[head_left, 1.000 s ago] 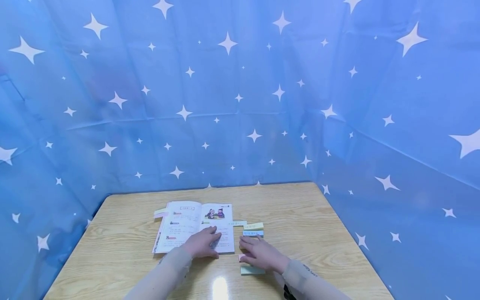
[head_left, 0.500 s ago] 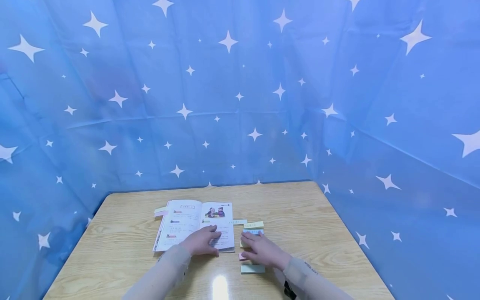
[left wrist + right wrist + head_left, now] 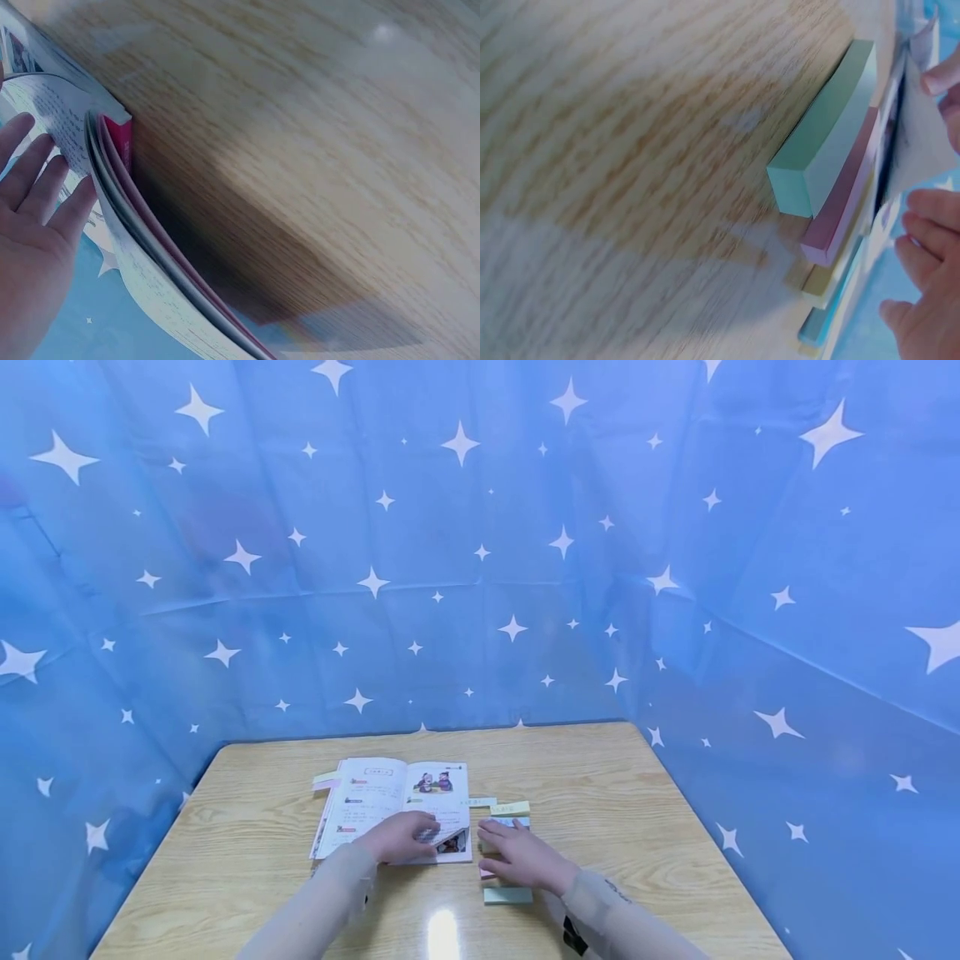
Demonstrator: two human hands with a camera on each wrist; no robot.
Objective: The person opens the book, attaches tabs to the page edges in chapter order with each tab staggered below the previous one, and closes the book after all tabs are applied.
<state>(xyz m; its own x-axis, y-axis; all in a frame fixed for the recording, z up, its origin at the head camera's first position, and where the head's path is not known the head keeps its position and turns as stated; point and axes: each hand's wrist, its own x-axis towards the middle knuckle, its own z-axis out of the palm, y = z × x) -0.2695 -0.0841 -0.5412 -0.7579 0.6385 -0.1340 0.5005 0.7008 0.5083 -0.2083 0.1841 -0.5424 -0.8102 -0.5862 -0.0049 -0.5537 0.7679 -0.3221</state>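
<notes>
An open book (image 3: 367, 810) lies left of centre on the table. My left hand (image 3: 401, 837) is over its right page (image 3: 442, 814). The lower corner of that page is raised between thumb and fingers, baring a picture on the leaf beneath. In the left wrist view, the fingers (image 3: 37, 176) lie against the curved page. To the right of the book, a column of sticky note pads runs down the table: yellow (image 3: 510, 808), blue (image 3: 522, 821), pink (image 3: 487, 873) and pale green (image 3: 507, 896). My right hand (image 3: 528, 860) covers part of the column, fingers extended.
Yellow-green and pink page tabs (image 3: 325, 781) stick out at the book's left edge. A pale tab (image 3: 482, 802) juts from its right edge. The wooden table (image 3: 630, 827) meets a blue curtain with white stars (image 3: 465, 568) at the back and sides.
The lower corner of the right page has come up under my left hand, exposing the picture below. My right hand stays over the note pads, with little shift.
</notes>
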